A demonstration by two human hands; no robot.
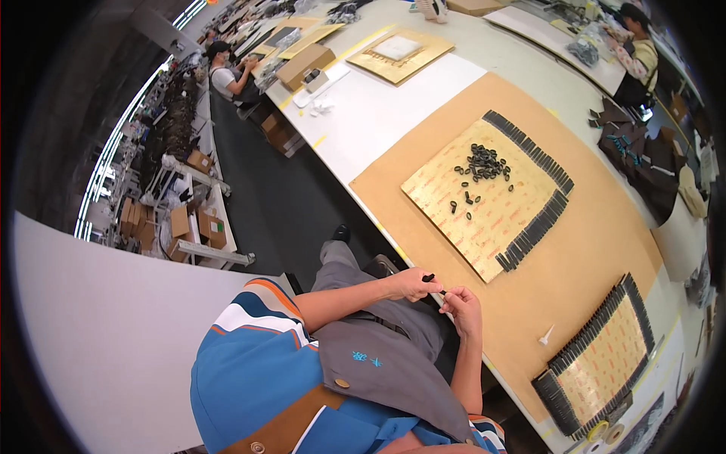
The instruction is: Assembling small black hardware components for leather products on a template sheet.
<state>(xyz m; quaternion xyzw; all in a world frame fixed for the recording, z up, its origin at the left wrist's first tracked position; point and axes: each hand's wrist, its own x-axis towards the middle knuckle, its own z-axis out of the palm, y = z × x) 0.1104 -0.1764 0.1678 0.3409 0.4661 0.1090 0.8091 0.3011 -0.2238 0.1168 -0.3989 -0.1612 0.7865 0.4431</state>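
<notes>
Reading left to right, with the clock centred on our two hands, we find brown cardboard boxes [180,222] on shelving between nine and ten o'clock. Between ten and eleven, a co-worker in a dark cap and white top [224,79] sits at the long white table [386,125]. At twelve, near its far end, a flat gold-coloured board [367,60] carries a white square sheet.

At the near table edge, our bare left hand [408,284] has thumb and fingers closed on a small, slim black piece [429,278]. Our bare right hand [463,304] is just beside it, fingertips pinched together at another dark bit; we cannot tell whether this is the same piece.

At one o'clock, on brown paper [529,306] covering the table, lies a gold-patterned square board [495,219]. Small black oval rings [484,162] are heaped on it, some scattered loose, and black strips [533,147] line its two right-hand edges. At four o'clock we see a small white pointed nozzle [546,335], then a second gold-patterned board [605,363] with black strips along its edges. At two o'clock are dark brown fabric pieces [643,159].
</notes>
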